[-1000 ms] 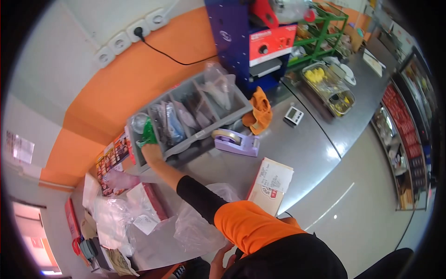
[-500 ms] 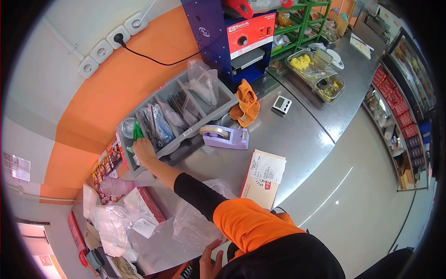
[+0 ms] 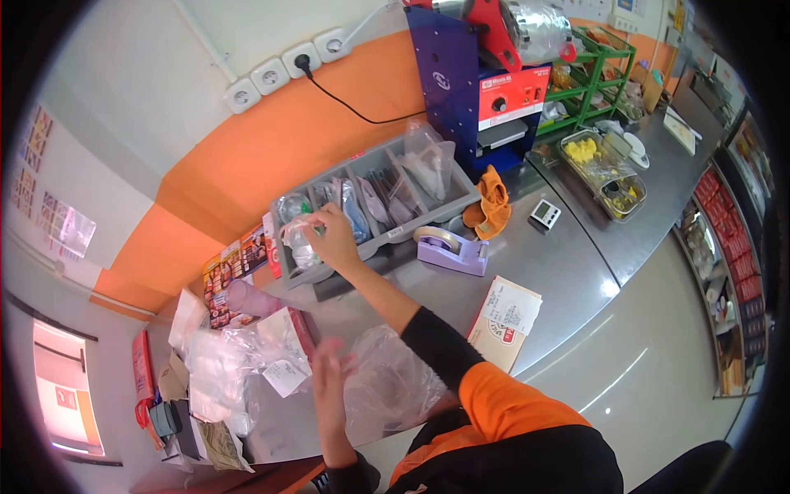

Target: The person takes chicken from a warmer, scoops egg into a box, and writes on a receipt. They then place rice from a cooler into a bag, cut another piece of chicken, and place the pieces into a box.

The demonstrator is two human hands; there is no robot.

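Observation:
My right hand (image 3: 333, 236) is above the left end of a grey divided bin (image 3: 383, 243). Its fingers are pinched on a small clear plastic piece (image 3: 295, 233), which is too blurred to identify exactly. Below and behind it, the left compartment holds clear plastic and a bit of green. Lower down, my left hand (image 3: 331, 383) is raised over the steel counter, slightly blurred, fingers stretched and holding nothing visible. Beside it lies a large clear plastic bag (image 3: 391, 383). A flat box (image 3: 491, 342) with a receipt (image 3: 512, 309) on it is right of the bag.
A lilac tape dispenser (image 3: 453, 253), orange cloth (image 3: 494, 206) and small timer (image 3: 545, 216) stand right of the bin. A blue-and-red sealing machine (image 3: 514, 90) is behind. Plastic bags (image 3: 218, 370), a receipt (image 3: 285, 376) and a pink cup (image 3: 251, 298) lie at left.
My right hand has lifted out of the bin's left compartment with a clear plastic piece. My left hand has risen from the counter's near edge. The view has swung left.

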